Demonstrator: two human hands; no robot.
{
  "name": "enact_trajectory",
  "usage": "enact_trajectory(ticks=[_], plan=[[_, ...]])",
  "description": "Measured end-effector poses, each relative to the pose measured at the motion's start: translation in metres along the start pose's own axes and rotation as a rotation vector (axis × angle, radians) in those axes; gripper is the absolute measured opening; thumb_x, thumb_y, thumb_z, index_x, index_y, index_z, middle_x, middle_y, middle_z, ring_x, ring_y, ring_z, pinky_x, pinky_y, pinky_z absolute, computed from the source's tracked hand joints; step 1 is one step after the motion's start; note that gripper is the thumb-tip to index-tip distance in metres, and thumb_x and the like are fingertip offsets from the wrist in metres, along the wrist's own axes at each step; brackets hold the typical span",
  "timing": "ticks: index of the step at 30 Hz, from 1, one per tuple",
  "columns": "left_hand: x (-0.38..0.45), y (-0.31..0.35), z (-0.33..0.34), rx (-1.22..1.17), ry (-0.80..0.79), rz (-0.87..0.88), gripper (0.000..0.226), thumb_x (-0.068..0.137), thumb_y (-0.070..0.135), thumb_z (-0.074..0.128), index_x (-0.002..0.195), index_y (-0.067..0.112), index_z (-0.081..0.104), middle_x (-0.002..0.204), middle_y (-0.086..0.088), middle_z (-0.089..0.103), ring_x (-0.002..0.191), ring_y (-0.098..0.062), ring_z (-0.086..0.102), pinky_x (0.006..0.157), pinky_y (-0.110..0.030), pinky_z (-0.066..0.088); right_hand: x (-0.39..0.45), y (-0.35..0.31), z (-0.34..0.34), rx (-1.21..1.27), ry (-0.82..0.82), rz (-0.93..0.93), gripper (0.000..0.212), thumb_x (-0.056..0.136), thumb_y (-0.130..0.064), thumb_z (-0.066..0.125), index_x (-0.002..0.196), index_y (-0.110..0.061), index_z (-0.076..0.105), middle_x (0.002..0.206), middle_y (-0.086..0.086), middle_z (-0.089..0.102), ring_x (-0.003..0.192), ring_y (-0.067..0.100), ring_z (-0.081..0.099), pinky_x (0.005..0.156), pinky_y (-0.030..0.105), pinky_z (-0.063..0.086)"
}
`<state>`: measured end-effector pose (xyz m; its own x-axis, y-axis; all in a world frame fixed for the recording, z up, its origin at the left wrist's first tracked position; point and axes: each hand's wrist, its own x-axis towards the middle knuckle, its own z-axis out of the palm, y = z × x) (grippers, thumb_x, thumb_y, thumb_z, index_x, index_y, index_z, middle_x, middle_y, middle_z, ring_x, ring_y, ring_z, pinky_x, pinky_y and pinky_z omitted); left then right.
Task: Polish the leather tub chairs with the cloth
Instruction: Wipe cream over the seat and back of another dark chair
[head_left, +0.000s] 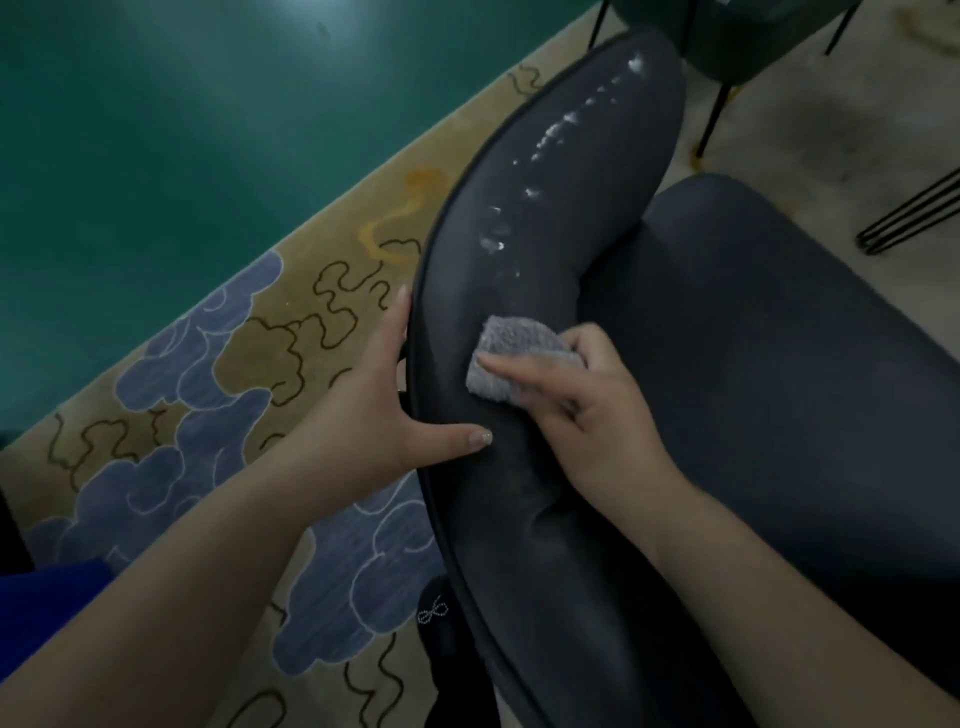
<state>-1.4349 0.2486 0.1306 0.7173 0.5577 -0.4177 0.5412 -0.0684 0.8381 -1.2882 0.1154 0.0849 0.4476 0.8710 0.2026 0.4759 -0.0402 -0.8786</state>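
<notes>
two bare forearms reach in from the bottom edge toward a dark chair (597, 519), which fills the middle and right of the view. a blue sleeve (47, 613) shows at the lower left, and a dark shoe (436, 618) with a small white bow mark sits just beside the chair's outer edge.

left hand (379, 410) braces the curved top of the backrest: its thumb lies flat on the leather, and the other fingers (397, 322) run straight along the outer piped rim, nothing gripped.

right hand (592, 415) holds a folded grey cloth (511, 358) against the top of the backrest, fingers curled round it, the index finger stretched across its face. the cloth touches the leather just beyond the left thumb.

farther along the same backrest a broken line of white polish (550, 140) dabs runs away toward the far end. to the right of the backrest lies the seat (779, 364).

under the chair spreads a tan rug (291, 322) with blue cloud shapes; beyond it, teal floor (182, 104). thin black legs (914, 213) of other furniture stand at the far right.
</notes>
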Motion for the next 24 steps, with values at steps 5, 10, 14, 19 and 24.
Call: enact_trajectory(ticks=[5, 10, 14, 19, 24], plan=[[0.009, 0.001, -0.005, 0.034, -0.053, 0.009, 0.137, 0.05, 0.049, 0.086, 0.148, 0.045, -0.01, 0.14, 0.031, 0.036, 0.118, 0.014, 0.045, 0.097, -0.02, 0.045, 0.09, 0.0, 0.008, -0.101, 0.19, 0.148, 0.03, 0.088, -0.012, 0.064, 0.112, -0.03, 0.069, 0.089, -0.01, 0.035, 0.085, -0.001, 0.046, 0.087, 0.003, 0.034], [0.009, -0.004, -0.003, -0.059, -0.078, 0.02, 0.135, 0.058, 0.028, 0.088, 0.149, 0.042, -0.01, 0.132, 0.032, 0.041, 0.113, 0.009, 0.052, 0.085, -0.012, 0.05, 0.029, -0.019, 0.012, -0.007, 0.146, 0.139, 0.035, 0.087, -0.016, 0.064, 0.114, -0.037, 0.064, 0.093, -0.008, 0.039, 0.088, -0.007, 0.046, 0.082, 0.004, 0.037], [0.018, -0.006, -0.007, -0.135, -0.117, 0.07, 0.129, 0.061, 0.019, 0.088, 0.151, 0.039, -0.002, 0.116, 0.038, 0.05, 0.105, 0.015, 0.055, 0.074, -0.009, 0.051, 0.013, -0.022, 0.013, -0.044, 0.156, 0.102, 0.035, 0.086, -0.014, 0.065, 0.115, -0.034, 0.065, 0.096, 0.005, 0.043, 0.086, 0.007, 0.049, 0.081, 0.008, 0.04], [0.036, 0.001, -0.016, -0.125, -0.155, 0.153, 0.1, 0.063, 0.016, 0.086, 0.136, 0.048, 0.025, 0.114, 0.033, 0.058, 0.106, 0.009, 0.057, 0.076, -0.013, 0.052, 0.085, -0.004, 0.004, -0.099, 0.189, 0.25, 0.031, 0.089, -0.011, 0.063, 0.115, -0.027, 0.067, 0.099, 0.005, 0.039, 0.093, 0.011, 0.046, 0.091, 0.008, 0.037], [0.039, 0.002, -0.022, -0.087, -0.196, 0.154, 0.11, 0.059, 0.027, 0.086, 0.144, 0.044, 0.018, 0.12, 0.036, 0.054, 0.108, 0.014, 0.054, 0.077, -0.011, 0.051, 0.03, -0.014, 0.008, 0.022, 0.106, 0.136, 0.032, 0.087, -0.016, 0.063, 0.113, -0.035, 0.065, 0.097, -0.005, 0.04, 0.091, 0.002, 0.048, 0.084, 0.007, 0.037]])
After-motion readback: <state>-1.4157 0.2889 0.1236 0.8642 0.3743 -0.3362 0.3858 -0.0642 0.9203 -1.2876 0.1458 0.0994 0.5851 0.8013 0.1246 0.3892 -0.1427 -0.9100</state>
